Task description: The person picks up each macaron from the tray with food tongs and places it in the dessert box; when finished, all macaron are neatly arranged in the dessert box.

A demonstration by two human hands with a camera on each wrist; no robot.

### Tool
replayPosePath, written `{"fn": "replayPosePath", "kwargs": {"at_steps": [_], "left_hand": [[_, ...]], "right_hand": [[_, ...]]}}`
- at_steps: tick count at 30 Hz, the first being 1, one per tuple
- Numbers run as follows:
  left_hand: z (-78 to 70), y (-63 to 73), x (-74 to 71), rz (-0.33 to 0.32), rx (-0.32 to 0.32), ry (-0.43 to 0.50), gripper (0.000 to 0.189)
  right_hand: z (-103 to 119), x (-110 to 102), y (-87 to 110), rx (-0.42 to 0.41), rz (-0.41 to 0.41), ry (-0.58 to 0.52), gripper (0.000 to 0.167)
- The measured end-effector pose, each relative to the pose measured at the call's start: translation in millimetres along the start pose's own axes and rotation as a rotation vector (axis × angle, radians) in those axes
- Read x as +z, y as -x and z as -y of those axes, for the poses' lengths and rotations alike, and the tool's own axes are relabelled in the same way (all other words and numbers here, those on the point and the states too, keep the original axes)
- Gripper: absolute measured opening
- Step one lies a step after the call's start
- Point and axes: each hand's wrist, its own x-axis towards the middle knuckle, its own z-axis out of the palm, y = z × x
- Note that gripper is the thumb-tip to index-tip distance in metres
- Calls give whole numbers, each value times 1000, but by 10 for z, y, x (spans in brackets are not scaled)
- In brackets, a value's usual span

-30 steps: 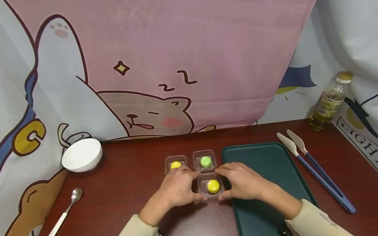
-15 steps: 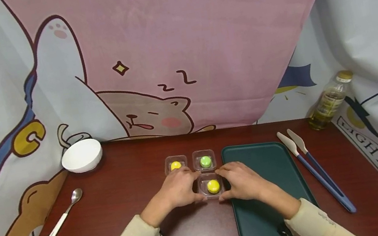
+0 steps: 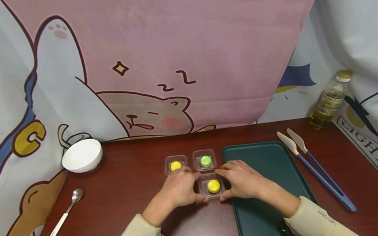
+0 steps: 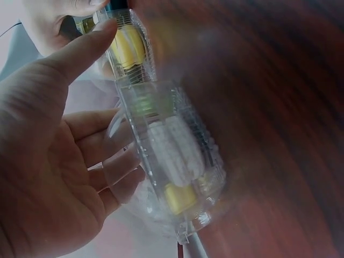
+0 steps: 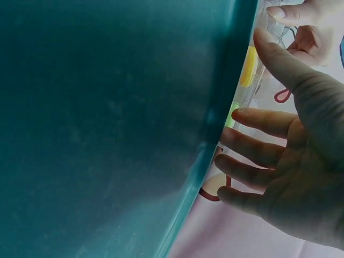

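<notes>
In the head view, my left hand [image 3: 180, 187] and right hand [image 3: 242, 178] flank a small clear plastic box [image 3: 203, 182] holding a yellow macaron [image 3: 213, 186]. Their thumbs lie at its front corners and their index fingertips at its back corners. Behind it sit a box [image 3: 195, 156] with a green macaron [image 3: 206, 161] and another box [image 3: 167, 162] with a yellow one, partly covered by my left hand. The left wrist view shows a white macaron [image 4: 174, 150] in a box beside my left palm, hidden from above. All fingers look loosely extended.
A dark green tray [image 3: 266, 214] lies under and beside my right hand. Farther right are tongs [image 3: 322, 174] with blue handles and an oil bottle [image 3: 328, 104]. On the left stand a white bowl [image 3: 82, 156] and a spoon [image 3: 55, 232]. A printed cloth [image 3: 218, 45] rises behind the table.
</notes>
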Motion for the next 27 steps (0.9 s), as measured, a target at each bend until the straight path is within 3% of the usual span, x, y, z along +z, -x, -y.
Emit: {"fn": "replayPosePath", "kwargs": {"at_steps": [12,20,24,27], "left_hand": [[-3,33,6,18,-57,-14,77],[2,68,10,3,-49,-30,81],[19,84,-40,-39,-61,2,77],[50,56,-83,-120,-74,39,72]], "right_hand": [[22,3,12,3,17,-2,79],[4,-8,23,-19,9,20,83],[-15,-57,9,-34,1,29,84],[-43,-121,-14,-52,-40,51,80]]}}
